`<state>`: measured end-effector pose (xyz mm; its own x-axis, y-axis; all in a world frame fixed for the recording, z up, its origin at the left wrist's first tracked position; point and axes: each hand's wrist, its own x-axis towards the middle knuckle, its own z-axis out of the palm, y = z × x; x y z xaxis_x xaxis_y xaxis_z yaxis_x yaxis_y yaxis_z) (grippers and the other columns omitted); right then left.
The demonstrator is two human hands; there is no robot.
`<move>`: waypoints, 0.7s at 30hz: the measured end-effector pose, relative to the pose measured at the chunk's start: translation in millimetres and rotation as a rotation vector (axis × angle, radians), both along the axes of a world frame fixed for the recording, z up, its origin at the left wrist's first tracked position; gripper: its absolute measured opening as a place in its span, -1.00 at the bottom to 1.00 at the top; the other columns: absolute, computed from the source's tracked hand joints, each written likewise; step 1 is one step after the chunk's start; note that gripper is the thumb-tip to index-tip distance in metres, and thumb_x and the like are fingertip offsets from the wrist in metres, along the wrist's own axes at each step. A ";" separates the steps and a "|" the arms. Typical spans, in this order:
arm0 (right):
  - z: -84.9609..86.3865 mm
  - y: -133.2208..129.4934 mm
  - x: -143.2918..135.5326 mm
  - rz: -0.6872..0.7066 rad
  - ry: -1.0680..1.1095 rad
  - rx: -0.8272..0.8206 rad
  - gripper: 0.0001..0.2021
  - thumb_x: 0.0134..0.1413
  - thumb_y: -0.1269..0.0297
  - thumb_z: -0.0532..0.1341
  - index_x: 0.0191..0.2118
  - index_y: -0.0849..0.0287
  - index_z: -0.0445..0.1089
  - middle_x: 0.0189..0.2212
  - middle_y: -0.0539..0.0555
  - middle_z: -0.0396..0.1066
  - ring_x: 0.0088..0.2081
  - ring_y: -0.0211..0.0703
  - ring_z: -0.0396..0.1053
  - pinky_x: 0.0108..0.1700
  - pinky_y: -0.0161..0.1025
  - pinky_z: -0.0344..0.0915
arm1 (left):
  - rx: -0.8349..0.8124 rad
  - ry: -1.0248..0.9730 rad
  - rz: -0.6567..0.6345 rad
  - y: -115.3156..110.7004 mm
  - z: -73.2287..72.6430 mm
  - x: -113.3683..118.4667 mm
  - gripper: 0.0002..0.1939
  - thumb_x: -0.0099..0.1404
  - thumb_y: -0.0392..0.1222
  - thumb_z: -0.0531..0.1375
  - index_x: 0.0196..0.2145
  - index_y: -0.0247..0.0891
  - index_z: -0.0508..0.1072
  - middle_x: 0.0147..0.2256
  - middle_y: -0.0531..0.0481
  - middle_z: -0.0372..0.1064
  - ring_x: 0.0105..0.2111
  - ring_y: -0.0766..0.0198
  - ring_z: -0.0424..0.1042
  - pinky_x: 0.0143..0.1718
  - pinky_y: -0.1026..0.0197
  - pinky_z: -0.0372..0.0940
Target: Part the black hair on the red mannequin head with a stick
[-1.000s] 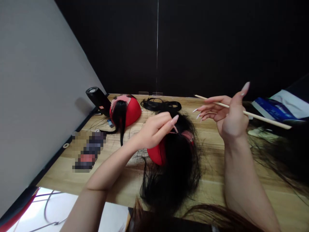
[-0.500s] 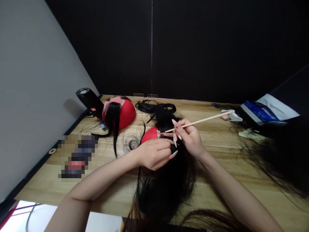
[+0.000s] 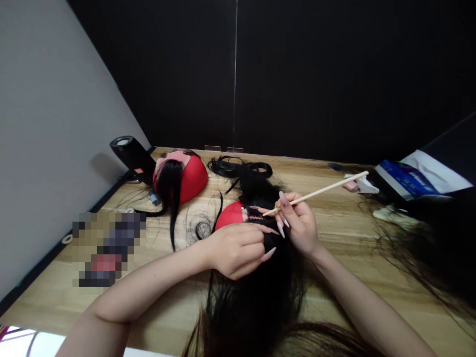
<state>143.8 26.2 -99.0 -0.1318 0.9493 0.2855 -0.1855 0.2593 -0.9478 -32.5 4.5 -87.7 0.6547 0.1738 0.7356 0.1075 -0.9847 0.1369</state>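
Note:
Long black hair (image 3: 256, 307) hangs from a red dome-shaped form (image 3: 229, 216) at the middle of the table. My right hand (image 3: 299, 223) pinches a thin wooden stick (image 3: 327, 188), its lower tip at a pinkish parting in the hair. Across the near side of the form lies my left hand (image 3: 238, 248), its index finger stretched along the hair beside the parting and the other fingers curled. Whether the left fingers grip any strands is too small to tell.
A second red form (image 3: 195, 181) with black hair stands at the back left beside a black cylindrical speaker (image 3: 134, 158). Loose black hair (image 3: 238, 167) lies behind the middle form. At right are a blue and white packet (image 3: 407, 178) and a dark mass of hair (image 3: 439, 248).
My right hand and the stick have moved slightly right and down, and more of the parting shows. My left hand has shifted a little downward. The view has shifted slightly.

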 end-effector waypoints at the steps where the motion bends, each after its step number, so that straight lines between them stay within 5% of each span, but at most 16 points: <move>1: -0.6 -0.5 0.1 -0.011 -0.016 0.016 -0.70 0.22 0.05 0.18 -0.41 0.14 0.20 -0.70 -0.19 0.16 -0.68 -0.44 0.09 -0.59 -0.43 0.19 | 0.002 -0.005 -0.004 0.2 -0.1 -0.2 -0.74 0.31 -0.40 0.05 -0.53 -0.25 0.19 -0.59 0.07 0.16 -0.53 0.38 0.27 0.02 0.21 0.43; 12: -3.2 0.7 1.2 0.012 -0.045 0.054 -0.75 0.25 0.11 0.16 -0.38 0.14 0.22 -0.69 -0.21 0.12 -0.67 -0.45 0.06 -0.51 -0.40 0.26 | -0.110 0.016 -0.003 -0.7 -1.9 -3.2 -0.76 0.32 -0.39 0.04 -0.51 -0.26 0.21 -0.55 0.02 0.22 -0.43 0.34 0.35 0.02 0.20 0.42; 21: -3.2 2.1 3.3 0.016 -0.085 0.080 -0.73 0.27 0.10 0.14 -0.40 0.16 0.23 -0.67 -0.18 0.13 -0.65 -0.46 0.07 -0.59 -0.45 0.11 | -0.122 0.036 0.007 -2.1 -0.7 -3.7 -0.75 0.32 -0.39 0.04 -0.53 -0.27 0.21 -0.55 0.02 0.21 -0.44 0.35 0.32 0.03 0.21 0.41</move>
